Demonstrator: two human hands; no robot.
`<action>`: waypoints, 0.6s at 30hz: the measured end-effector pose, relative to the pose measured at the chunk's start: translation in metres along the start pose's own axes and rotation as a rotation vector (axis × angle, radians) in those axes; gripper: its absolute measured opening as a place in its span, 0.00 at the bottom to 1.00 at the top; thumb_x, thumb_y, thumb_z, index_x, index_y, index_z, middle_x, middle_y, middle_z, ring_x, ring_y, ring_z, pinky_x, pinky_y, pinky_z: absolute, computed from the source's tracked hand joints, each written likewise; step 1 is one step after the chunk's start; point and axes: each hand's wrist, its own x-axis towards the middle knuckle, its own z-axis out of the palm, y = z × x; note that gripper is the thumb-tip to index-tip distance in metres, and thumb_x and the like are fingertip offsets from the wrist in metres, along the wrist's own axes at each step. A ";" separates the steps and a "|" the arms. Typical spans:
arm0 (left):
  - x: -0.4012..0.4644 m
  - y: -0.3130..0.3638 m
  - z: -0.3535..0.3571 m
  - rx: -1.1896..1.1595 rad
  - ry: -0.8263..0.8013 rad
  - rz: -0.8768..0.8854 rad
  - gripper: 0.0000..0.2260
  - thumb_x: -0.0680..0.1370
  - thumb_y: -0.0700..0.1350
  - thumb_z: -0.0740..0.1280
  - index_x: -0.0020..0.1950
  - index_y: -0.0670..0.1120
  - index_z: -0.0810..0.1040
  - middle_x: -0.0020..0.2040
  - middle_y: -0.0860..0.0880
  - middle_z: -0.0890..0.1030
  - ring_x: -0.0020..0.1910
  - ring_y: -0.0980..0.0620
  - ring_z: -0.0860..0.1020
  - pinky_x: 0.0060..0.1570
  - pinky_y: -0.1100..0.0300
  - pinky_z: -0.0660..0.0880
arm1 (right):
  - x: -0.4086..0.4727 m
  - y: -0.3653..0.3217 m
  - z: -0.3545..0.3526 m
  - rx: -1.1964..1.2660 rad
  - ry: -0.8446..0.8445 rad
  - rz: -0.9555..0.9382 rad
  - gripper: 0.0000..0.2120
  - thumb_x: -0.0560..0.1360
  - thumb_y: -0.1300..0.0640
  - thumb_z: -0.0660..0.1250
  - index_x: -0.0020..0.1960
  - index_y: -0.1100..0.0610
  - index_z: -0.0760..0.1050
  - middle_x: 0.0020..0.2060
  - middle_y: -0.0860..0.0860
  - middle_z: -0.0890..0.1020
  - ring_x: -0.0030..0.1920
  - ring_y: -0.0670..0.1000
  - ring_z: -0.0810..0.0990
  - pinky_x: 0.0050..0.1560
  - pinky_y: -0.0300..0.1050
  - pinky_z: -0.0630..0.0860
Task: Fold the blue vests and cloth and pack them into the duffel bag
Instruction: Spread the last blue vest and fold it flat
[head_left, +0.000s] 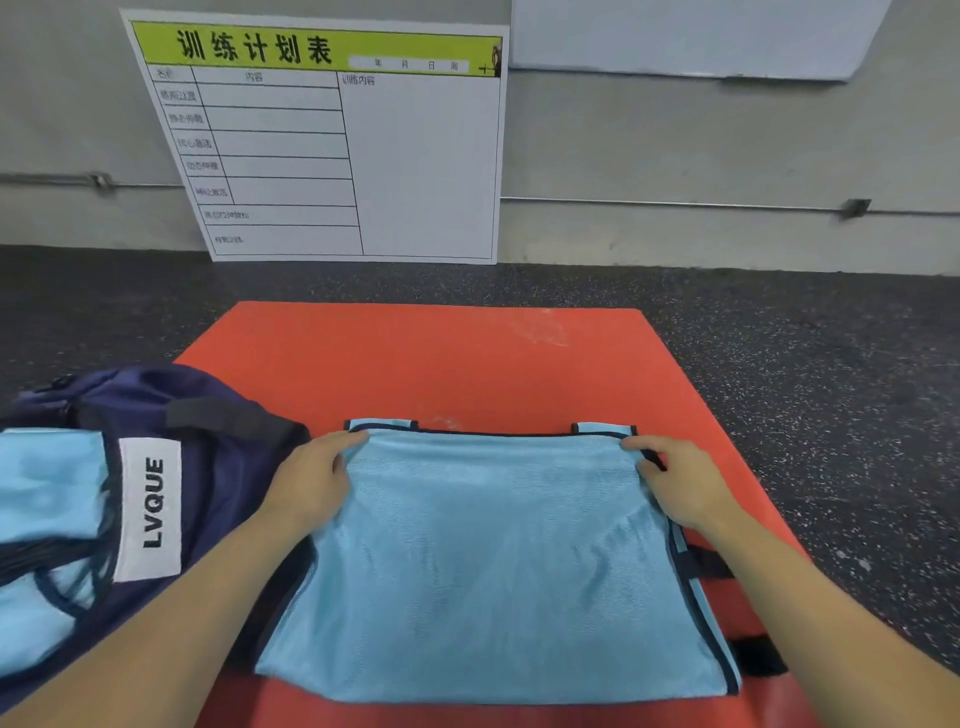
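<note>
A light blue mesh vest (488, 561) with dark trim lies folded in half on the orange mat (441, 364). My left hand (311, 483) pinches its far left corner, and my right hand (680, 480) pinches its far right corner. The two shoulder straps peek out beyond the folded edge. A navy duffel bag (208, 467) with a white LVQUE label lies open at the left, and more light blue fabric (47, 499) sits inside it.
Dark speckled floor (831, 415) surrounds the mat. A white schedule board (332, 145) with a green header leans on the grey wall behind. Black straps (753, 654) stick out at the mat's right edge.
</note>
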 end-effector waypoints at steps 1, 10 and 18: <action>0.002 -0.003 -0.001 0.039 -0.017 0.028 0.21 0.80 0.33 0.59 0.69 0.49 0.79 0.68 0.49 0.79 0.60 0.42 0.80 0.61 0.50 0.76 | -0.001 -0.001 0.001 -0.054 -0.012 0.000 0.16 0.82 0.61 0.63 0.64 0.45 0.79 0.39 0.47 0.84 0.30 0.50 0.80 0.34 0.45 0.78; -0.045 0.084 0.075 0.355 -0.059 0.387 0.21 0.81 0.40 0.57 0.75 0.45 0.71 0.80 0.46 0.63 0.80 0.44 0.58 0.76 0.47 0.58 | -0.042 -0.088 0.107 -0.367 0.120 -0.473 0.21 0.80 0.56 0.56 0.69 0.56 0.77 0.71 0.59 0.75 0.73 0.61 0.72 0.72 0.59 0.69; -0.053 0.042 0.086 0.444 -0.106 0.161 0.30 0.83 0.56 0.43 0.82 0.44 0.55 0.82 0.47 0.53 0.82 0.49 0.51 0.78 0.51 0.45 | -0.050 -0.056 0.107 -0.472 -0.096 -0.201 0.31 0.83 0.40 0.36 0.84 0.47 0.47 0.83 0.49 0.47 0.82 0.51 0.42 0.81 0.54 0.39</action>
